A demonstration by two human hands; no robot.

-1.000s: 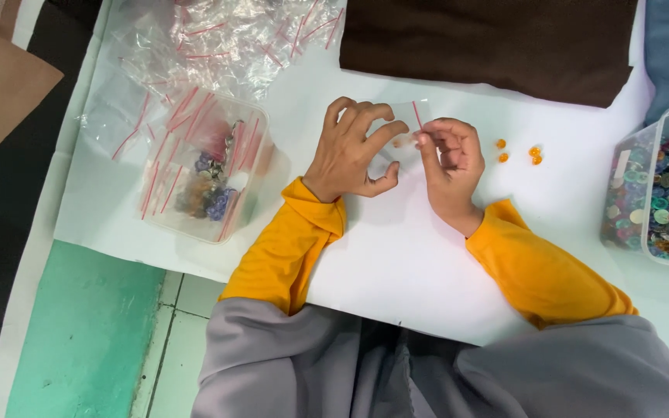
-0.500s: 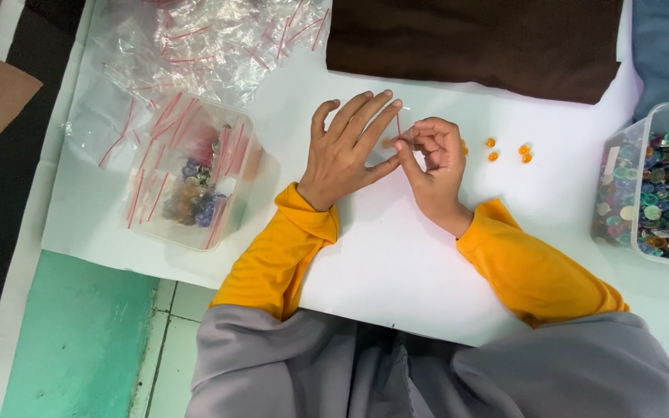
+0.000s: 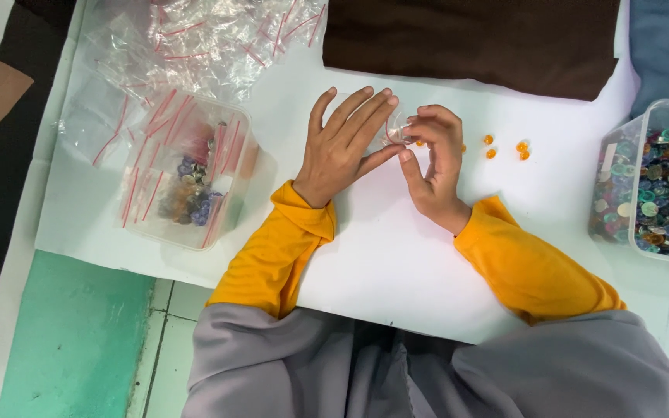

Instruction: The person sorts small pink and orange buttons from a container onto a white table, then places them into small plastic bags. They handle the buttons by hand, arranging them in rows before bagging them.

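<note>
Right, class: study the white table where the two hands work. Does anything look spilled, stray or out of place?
A few small orange beads lie loose on the white table, right of the right hand, outside the clear plastic tub of coloured buttons. Nothing looks damaged.

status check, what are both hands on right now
Left hand and right hand together pinching a small clear bag. Loose orange beads on white sheet just right of them. Nothing blocking.

Both bare hands, the left hand (image 3: 342, 147) and the right hand (image 3: 433, 166), emerge from long mustard-yellow sleeves (image 3: 532, 271) with gathered cuffs, above a loose grey garment (image 3: 427, 371).
</note>
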